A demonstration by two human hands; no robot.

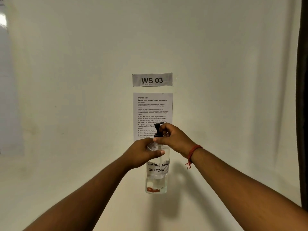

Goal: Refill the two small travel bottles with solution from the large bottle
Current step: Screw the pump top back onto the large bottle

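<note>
Left hand [141, 154] held bottle [157, 170]; right hand [170, 137] gripped pump [158, 130] collar (still on). Refilling not begun; small bottles unseen.

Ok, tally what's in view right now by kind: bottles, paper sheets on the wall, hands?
Bottles: 1, the large bottle, held up by the left hand, with the right hand on its pump top.
Paper sheets: 2, the WS 03 sign and the task sheet.
Hands: 2.
Small travel bottles: 0 in view.
Total: 5.

Pale tabletop [66, 189] bearing one upright clear bottle [156, 184].
</note>
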